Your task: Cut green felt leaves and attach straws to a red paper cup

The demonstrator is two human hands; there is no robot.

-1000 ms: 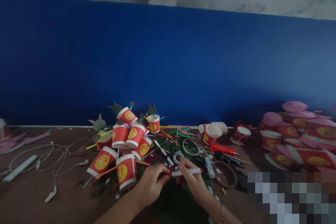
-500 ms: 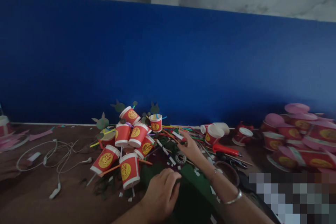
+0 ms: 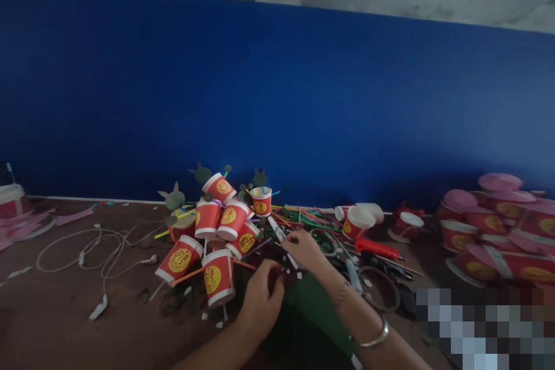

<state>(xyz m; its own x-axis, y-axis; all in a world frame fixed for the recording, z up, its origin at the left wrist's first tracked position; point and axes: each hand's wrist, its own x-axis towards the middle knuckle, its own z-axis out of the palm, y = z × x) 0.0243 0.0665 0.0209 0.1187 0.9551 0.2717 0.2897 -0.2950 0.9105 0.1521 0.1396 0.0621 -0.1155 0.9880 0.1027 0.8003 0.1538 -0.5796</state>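
My left hand is low over a dark green sheet, fingers curled towards the thumb. Something dark shows between them, too unclear to name. My right hand is just beyond it to the right, with thumb and fingertips drawn together; what they pinch I cannot make out. A slim white piece lies right by those fingertips, and another white stick-like end shows below them. Left of my hands is a heap of red and white paper cups with sticks and dark green animal-shaped cutouts.
Coloured sticks lie at the back. To the right are tipped cups, a red-handled tool and a brown ring. Pink-topped cups pile up farther right. White earphones lie left. A blue panel stands behind.
My right hand has drawn back from the sticks towards my left hand, its spread fingers now closed together. The tape roll is no longer visible. My left hand has shifted slightly.
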